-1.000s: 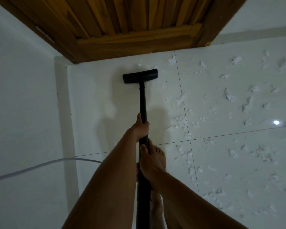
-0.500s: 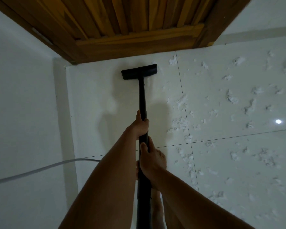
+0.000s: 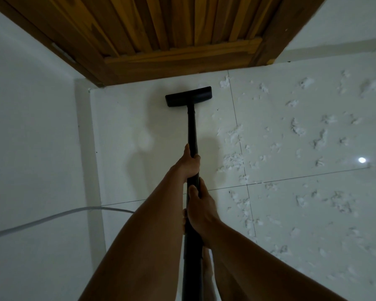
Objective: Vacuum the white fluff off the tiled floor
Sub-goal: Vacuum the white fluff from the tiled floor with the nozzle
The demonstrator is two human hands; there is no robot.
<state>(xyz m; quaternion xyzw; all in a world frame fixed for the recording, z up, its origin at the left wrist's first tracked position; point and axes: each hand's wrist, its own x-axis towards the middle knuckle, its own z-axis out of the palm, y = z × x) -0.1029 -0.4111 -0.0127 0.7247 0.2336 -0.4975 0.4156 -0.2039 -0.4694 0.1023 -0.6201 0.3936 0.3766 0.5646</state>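
Just right of left hand (image 3: pixel 188 165), white fluff (image 3: pixel 232 159)

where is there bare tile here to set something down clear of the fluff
Bare tile lies left of the vacuum wand, bordered by the wooden door above, the left wall and the cable below. Right of the wand it is crowded: white fluff litters the tiles out to the frame edge.
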